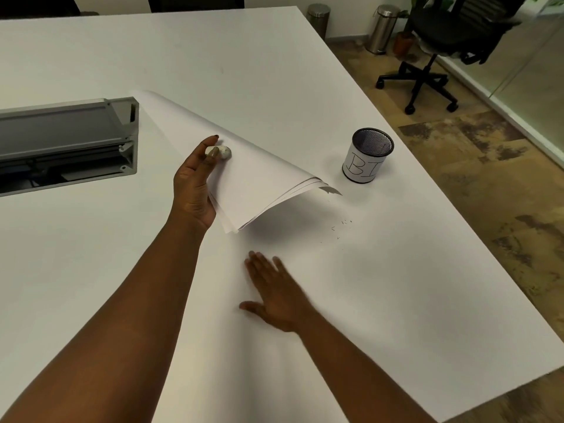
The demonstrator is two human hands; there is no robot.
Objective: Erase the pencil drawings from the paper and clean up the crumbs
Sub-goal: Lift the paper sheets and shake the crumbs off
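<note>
My left hand [195, 181] holds a stack of white paper sheets [253, 175] lifted off the white table [91, 56], with a worn white eraser [221, 151] pinched against the top sheet by thumb and fingers. The stack tilts, its right corner hanging low near the table. No drawing shows on the visible sheet. My right hand [274, 293] lies flat and open on the table in front of the stack, blurred. A few dark eraser crumbs [341, 227] are scattered on the table to the right of the paper. A mesh cup [367, 155] labelled "BI" stands beyond them.
A grey open cable tray [67, 141] is set into the table at the left. The table's right edge runs diagonally past the cup. On the floor beyond stand a black office chair [433, 56] and two metal bins [383, 27].
</note>
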